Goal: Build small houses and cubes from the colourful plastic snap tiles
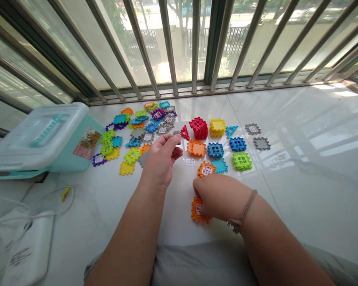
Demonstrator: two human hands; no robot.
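My left hand [162,159] hovers over the floor with thumb and fingers pinched together; what they hold, if anything, I cannot make out. My right hand [219,194] bends down close to my lap, its thumb on an orange building tile [205,218] with a white window insert [198,208]. Its other fingers are mostly hidden. Just beyond this hand lies another orange window tile [208,170], partly against a light blue tile [220,165]. A loose white window piece [190,161] rests right of my left hand.
Stacks of red tiles [199,128] and yellow tiles [217,128] stand ahead, with blue tiles [237,144], a green tile [242,161] and a grey tile [261,143] to the right. Mixed tiles [132,155] spread leftward. A teal lidded box [77,143] and white power strip [32,250] sit left.
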